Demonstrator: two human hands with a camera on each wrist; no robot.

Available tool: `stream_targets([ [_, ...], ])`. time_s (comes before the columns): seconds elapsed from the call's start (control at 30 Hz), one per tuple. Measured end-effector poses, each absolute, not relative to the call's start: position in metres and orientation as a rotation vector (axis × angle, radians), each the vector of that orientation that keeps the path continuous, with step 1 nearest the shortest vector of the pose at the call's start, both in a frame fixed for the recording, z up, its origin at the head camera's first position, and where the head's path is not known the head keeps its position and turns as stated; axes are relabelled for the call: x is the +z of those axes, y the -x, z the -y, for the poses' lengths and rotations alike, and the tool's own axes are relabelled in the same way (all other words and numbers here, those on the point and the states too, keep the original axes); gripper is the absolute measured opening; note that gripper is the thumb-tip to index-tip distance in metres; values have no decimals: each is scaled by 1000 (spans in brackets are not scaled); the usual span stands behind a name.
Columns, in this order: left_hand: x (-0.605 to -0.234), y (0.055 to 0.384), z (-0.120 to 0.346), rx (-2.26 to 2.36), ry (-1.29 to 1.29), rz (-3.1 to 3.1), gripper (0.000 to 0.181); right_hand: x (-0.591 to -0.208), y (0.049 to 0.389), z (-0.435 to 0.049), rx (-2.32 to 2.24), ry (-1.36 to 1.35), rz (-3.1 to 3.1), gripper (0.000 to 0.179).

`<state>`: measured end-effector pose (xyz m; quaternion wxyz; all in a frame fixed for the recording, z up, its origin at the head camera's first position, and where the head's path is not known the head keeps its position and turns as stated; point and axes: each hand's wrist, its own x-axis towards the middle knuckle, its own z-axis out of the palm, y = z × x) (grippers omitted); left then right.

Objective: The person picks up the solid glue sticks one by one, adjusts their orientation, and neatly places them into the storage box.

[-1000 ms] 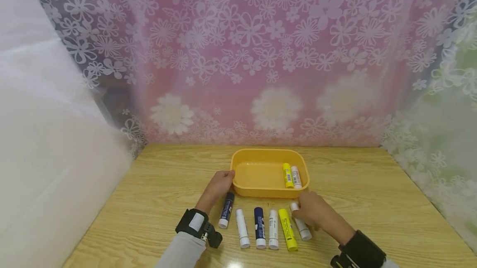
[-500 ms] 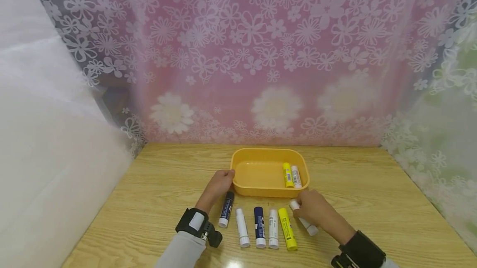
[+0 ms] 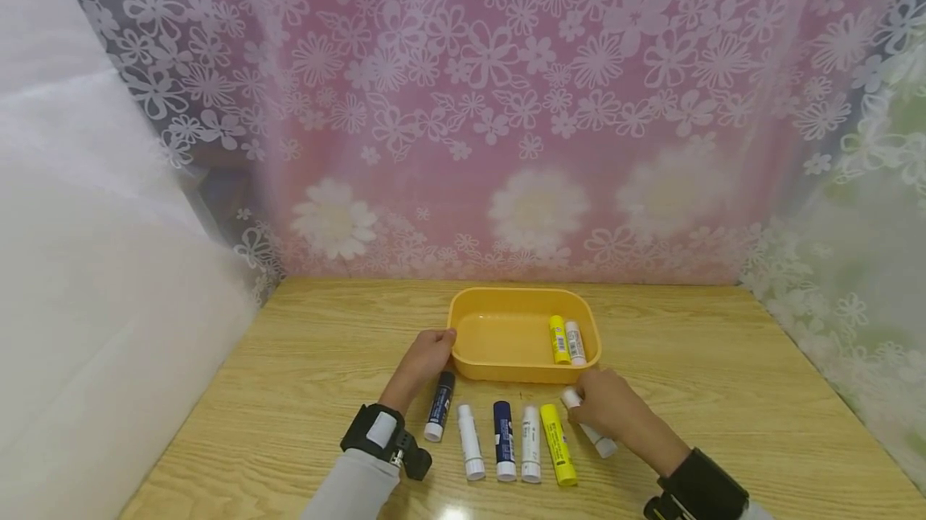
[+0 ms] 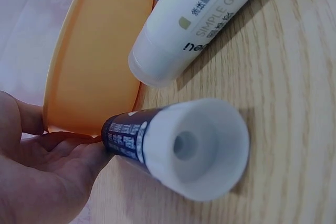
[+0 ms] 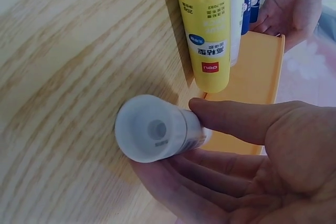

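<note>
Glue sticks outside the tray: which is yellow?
The yellow stick beside the white one in the right hand; the other five are white or dark.

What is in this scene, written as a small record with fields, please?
Left hand: holds left end of yellow tray
Right hand: grips a white glue stick
Inside tray: yellow glue stick, white glue stick, at right end
Row before tray, left to right: dark-blue glue stick, white glue stick, dark-blue glue stick, white glue stick, yellow glue stick
Background: floral curtain
</note>
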<state>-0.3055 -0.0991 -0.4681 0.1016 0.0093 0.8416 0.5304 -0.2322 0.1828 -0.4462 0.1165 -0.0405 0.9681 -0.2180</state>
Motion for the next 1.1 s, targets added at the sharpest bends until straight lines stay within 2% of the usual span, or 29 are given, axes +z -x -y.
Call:
stream_targets([
  [0.8, -471, 307, 97, 1541, 5, -2493, 45, -448, 231, -187, -675, 100, -2827, 9],
  [1.1, -469, 306, 98, 1553, 9, -2489, 45, -442, 230, -187, -651, 133, -2866, 12],
])
